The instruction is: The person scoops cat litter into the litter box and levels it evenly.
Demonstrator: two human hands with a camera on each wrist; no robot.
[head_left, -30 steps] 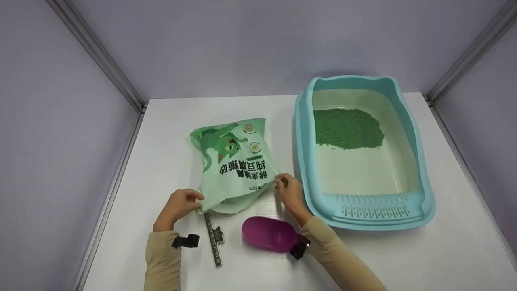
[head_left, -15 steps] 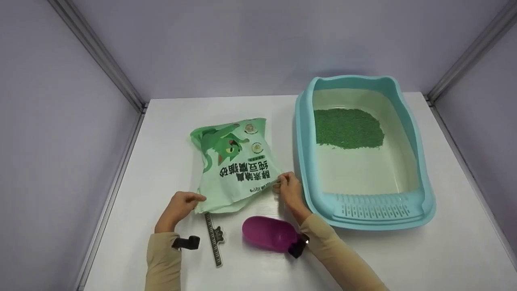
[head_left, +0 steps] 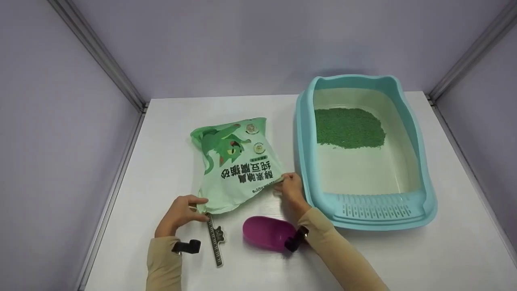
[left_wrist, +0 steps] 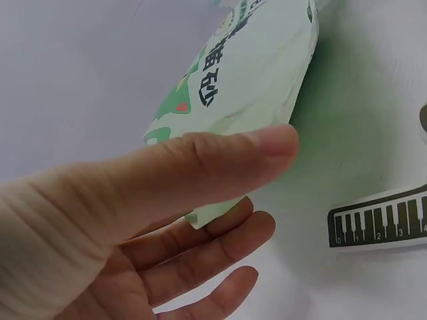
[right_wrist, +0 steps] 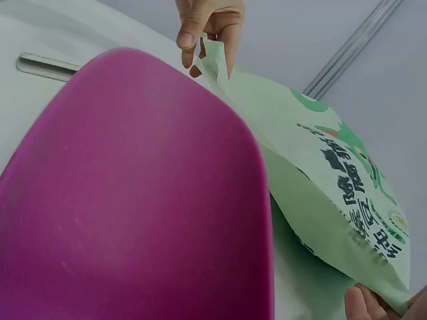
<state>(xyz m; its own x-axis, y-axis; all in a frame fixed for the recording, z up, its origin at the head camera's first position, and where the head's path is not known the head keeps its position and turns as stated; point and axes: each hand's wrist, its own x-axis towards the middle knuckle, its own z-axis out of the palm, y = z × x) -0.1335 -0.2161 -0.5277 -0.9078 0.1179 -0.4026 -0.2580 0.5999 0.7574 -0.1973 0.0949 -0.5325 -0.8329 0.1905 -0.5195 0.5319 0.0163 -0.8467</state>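
Note:
A pale green cat litter bag [head_left: 242, 161] lies flat with its near edge toward me. My left hand [head_left: 181, 214] holds its near left corner, thumb above and fingers beneath, as the left wrist view of the bag [left_wrist: 253, 80] shows. At the near right corner, my right hand [head_left: 292, 190] pinches the bag's edge. In the right wrist view the bag's edge [right_wrist: 300, 193] stretches between both hands. Close to my left fingertips lies a dark bag clip [head_left: 215, 242] with a ruler-like print. A magenta scoop [head_left: 262, 233] rests between my forearms; it hides much of the right wrist view.
A turquoise litter box [head_left: 306, 169] stands on the right of the white table [head_left: 169, 133], close beside my right hand. Green litter [head_left: 349, 127] covers part of its floor. Grey walls [head_left: 250, 48] enclose the table at the back and sides.
The bag's near edge has flattened and its lower layer is now mostly out of sight. My left hand has shifted slightly right and nearer, its thumb and fingers spread wider at the corner.

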